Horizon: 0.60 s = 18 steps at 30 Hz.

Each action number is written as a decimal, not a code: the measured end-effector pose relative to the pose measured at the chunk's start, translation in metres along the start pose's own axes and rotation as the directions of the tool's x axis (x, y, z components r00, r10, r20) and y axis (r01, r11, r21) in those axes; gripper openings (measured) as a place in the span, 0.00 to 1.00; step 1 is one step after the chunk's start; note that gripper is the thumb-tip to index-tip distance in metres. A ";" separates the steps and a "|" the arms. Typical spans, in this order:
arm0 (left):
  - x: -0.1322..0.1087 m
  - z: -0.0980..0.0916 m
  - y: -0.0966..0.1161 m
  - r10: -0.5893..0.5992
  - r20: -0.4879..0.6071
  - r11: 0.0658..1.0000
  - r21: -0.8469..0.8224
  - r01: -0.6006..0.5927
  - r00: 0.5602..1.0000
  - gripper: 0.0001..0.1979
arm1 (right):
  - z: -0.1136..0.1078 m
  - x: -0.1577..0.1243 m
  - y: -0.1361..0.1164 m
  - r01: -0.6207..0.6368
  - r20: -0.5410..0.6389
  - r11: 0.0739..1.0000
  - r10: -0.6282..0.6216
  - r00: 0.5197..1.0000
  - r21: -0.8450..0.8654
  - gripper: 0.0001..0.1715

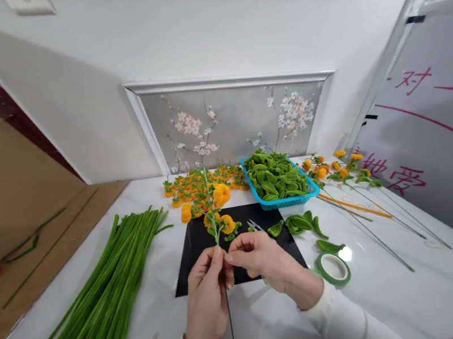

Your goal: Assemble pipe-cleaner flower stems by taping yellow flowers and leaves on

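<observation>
A flower stem [211, 212] with orange fuzzy blossoms and small green leaves stands upright, its thin wire running down past my hands. My left hand [207, 295] is closed around its lower part. Thumb and forefinger of my right hand [262, 258] pinch at the same spot, against the stem, on what looks like a strip of pale green floral tape mostly hidden by the fingers. Right of that wrist lies the roll of green floral tape [334, 268]. Scissors [255, 225] rest on the black mat [190, 267] beyond my right hand, partly covered.
A bundle of green fuzzy stems [101, 304] lies at left. Behind the mat are many orange flower heads [195, 186] and a blue basket [287, 201] of green leaves. Loose leaves [299, 222] lie in front of it. Finished-looking flower sprays [342, 171] and an orange stick [357, 206] lie at right.
</observation>
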<state>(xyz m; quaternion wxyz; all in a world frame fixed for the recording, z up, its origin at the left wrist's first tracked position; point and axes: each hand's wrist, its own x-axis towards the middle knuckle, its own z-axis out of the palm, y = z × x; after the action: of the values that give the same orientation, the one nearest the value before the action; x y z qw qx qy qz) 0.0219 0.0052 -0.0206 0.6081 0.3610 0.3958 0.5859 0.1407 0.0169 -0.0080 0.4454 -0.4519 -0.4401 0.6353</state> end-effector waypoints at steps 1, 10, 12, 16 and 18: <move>0.000 0.000 0.000 0.006 -0.005 1.000 0.000 -0.006 1.000 0.14 | 0.001 0.000 0.000 -0.004 -0.001 1.000 0.004 1.000 -0.001 0.13; 0.000 -0.002 0.002 -0.108 -0.037 0.989 -0.108 0.103 0.993 0.15 | 0.001 -0.003 0.000 -0.016 0.040 0.999 0.014 0.999 0.051 0.15; -0.001 -0.001 0.003 -0.136 -0.027 0.978 -0.163 0.130 0.990 0.15 | 0.000 -0.003 -0.001 -0.032 0.054 0.998 0.029 0.998 0.060 0.15; -0.002 -0.001 0.005 -0.146 -0.008 0.966 -0.215 0.141 0.989 0.17 | -0.001 -0.005 -0.005 -0.056 0.062 0.996 0.051 0.997 0.069 0.16; -0.002 -0.002 0.004 -0.126 -0.015 0.976 -0.183 0.122 0.992 0.16 | -0.001 -0.006 -0.006 -0.062 0.067 0.995 0.057 0.996 0.073 0.17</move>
<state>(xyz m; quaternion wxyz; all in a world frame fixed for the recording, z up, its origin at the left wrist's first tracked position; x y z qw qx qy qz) 0.0182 0.0037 -0.0178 0.6684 0.2709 0.3707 0.5852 0.1440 0.0127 -0.0013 0.4285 -0.4270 -0.4163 0.6787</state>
